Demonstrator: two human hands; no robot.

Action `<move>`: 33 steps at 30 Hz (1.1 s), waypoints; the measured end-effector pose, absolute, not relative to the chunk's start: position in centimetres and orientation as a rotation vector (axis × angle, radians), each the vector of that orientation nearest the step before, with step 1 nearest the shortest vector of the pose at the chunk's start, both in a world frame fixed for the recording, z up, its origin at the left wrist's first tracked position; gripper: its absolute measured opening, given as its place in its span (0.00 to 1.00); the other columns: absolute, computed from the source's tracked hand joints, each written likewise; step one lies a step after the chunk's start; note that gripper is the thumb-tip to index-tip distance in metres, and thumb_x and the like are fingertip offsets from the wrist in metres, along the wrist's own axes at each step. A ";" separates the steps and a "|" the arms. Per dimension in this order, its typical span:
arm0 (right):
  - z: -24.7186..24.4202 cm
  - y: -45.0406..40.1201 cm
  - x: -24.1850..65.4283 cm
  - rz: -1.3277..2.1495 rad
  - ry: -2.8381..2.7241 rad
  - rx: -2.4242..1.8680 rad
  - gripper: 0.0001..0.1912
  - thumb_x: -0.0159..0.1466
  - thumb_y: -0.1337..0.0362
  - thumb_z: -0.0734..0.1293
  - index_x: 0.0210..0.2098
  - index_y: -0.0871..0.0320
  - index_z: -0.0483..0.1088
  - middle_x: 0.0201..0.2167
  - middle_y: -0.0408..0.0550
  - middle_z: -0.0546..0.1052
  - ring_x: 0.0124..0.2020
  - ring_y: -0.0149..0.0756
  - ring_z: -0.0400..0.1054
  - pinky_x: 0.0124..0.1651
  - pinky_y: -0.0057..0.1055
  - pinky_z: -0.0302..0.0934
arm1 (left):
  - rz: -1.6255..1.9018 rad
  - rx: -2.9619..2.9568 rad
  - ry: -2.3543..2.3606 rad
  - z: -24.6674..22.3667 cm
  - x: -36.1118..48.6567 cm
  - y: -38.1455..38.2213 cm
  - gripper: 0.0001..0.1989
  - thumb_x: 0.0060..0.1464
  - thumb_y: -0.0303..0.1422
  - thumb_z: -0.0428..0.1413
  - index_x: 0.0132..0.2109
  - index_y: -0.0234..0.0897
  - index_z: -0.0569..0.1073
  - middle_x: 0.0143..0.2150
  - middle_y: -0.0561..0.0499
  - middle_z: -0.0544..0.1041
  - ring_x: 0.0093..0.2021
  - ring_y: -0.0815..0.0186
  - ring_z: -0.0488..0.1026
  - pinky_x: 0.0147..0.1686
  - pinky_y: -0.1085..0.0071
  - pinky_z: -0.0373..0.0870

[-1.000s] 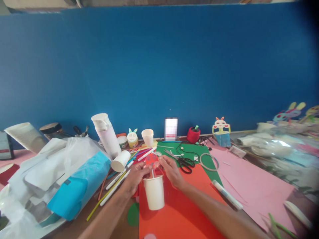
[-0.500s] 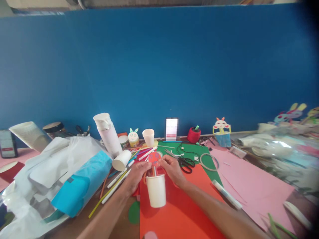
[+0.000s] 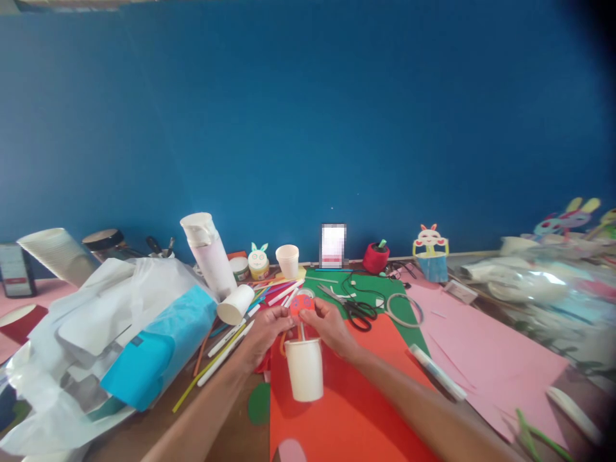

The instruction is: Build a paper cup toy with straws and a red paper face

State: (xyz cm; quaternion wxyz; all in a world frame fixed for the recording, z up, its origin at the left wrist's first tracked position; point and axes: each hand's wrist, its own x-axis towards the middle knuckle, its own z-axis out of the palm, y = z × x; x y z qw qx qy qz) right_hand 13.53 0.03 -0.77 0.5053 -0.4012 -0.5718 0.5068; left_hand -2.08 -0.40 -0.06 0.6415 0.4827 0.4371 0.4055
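My left hand (image 3: 269, 324) and my right hand (image 3: 332, 326) pinch a small red-orange paper cutout (image 3: 301, 304) from either side. Purple markings show on its face. Below the cutout, a pale stick (image 3: 301, 331) runs down into a white paper cup (image 3: 305, 372), which looks upright over the red-orange paper sheet (image 3: 356, 398). Whether the cup rests on the sheet or hangs slightly above it, I cannot tell. An orange strip (image 3: 283, 343) shows at the cup's left rim. My fingertips hide the cutout's lower edges.
Black scissors (image 3: 359, 313) and a tape ring (image 3: 405, 310) lie on green paper (image 3: 332, 280). Left are markers (image 3: 226, 353), a tipped cup (image 3: 235, 304) and a blue packet (image 3: 158, 350). A glue tube (image 3: 437, 372) and pink paper (image 3: 500, 366) are right. A phone (image 3: 333, 246) stands behind.
The view has tilted down slightly. The cutout has turned a little, so its marked face shows more plainly. Both hands keep their hold, and the cup appears slightly farther right.
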 end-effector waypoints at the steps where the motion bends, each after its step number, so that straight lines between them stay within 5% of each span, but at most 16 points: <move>1: -0.8 0.1 13.5 1.205 -1.372 -0.985 0.09 0.54 0.61 0.63 0.29 0.61 0.67 0.25 0.42 0.69 0.26 0.29 0.61 0.30 0.25 0.56 | 0.926 1.091 1.012 -0.1 -2.0 -0.4 0.07 0.44 0.32 0.57 0.30 0.33 0.68 0.21 0.53 0.71 0.21 0.72 0.66 0.23 0.76 0.59; 13: -0.5 -0.1 13.3 1.119 -1.330 -1.129 0.10 0.55 0.60 0.61 0.22 0.60 0.62 0.19 0.38 0.62 0.22 0.26 0.54 0.25 0.23 0.50 | 1.002 1.099 0.928 -0.1 -2.1 -0.4 0.07 0.44 0.31 0.59 0.30 0.33 0.70 0.25 0.52 0.73 0.25 0.72 0.68 0.28 0.76 0.62; 33: -1.2 0.0 12.9 0.961 -1.348 -1.192 0.10 0.57 0.59 0.59 0.25 0.60 0.64 0.21 0.41 0.64 0.23 0.28 0.57 0.25 0.24 0.52 | 1.182 1.184 1.068 -0.3 -1.7 0.0 0.10 0.41 0.33 0.60 0.34 0.35 0.73 0.26 0.52 0.75 0.27 0.69 0.70 0.30 0.75 0.65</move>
